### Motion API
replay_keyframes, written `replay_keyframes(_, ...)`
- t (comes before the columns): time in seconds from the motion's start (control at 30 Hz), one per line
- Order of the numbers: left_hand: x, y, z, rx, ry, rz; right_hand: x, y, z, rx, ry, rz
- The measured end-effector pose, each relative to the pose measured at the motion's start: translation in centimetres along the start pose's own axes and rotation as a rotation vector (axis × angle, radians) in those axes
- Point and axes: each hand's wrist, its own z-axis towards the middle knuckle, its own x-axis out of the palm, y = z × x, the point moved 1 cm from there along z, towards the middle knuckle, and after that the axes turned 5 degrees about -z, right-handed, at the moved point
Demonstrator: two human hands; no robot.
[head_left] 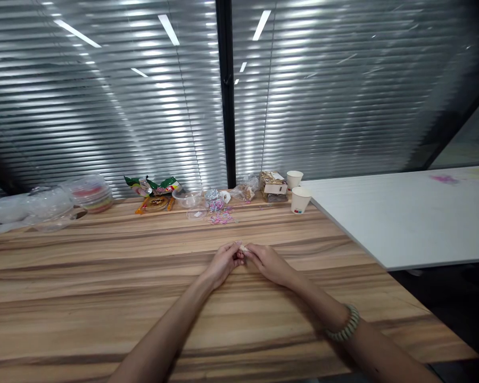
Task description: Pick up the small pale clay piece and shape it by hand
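Observation:
My left hand (224, 261) and my right hand (268, 261) meet over the middle of the wooden table (143, 298). Between their fingertips is a small pale piece (243, 248), pinched from both sides; what it is cannot be made out. The fingers of each hand are closed. A coiled green band (348, 325) circles my right wrist. Beyond the hands lies a loose pile of pink and purple small pieces (222, 217).
Along the back edge stand two paper cups (300, 200), a box (274, 187), a clear bowl (188, 198), green snack packaging (159, 186) and stacked lidded containers (90, 194) beside plastic bags (24, 208). A white table (415, 218) adjoins at the right.

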Motion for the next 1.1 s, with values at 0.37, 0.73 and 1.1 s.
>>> replay_keyframes(0.37,-0.65,0.41,0.44,0.123,-0.038,0.266,-0.13,0.28,-0.06,-0.03,-0.017,-0.052)
replay_keyframes(0.73,-0.25,-0.02,0.17,0.233,-0.085,0.531,-0.01,0.21,-0.13,-0.028,-0.023,-0.137)
replay_keyframes(1.1,-0.39,0.12,0.14,0.291,-0.078,0.656,-0.13,0.33,-0.13,-0.033,-0.025,-0.171)
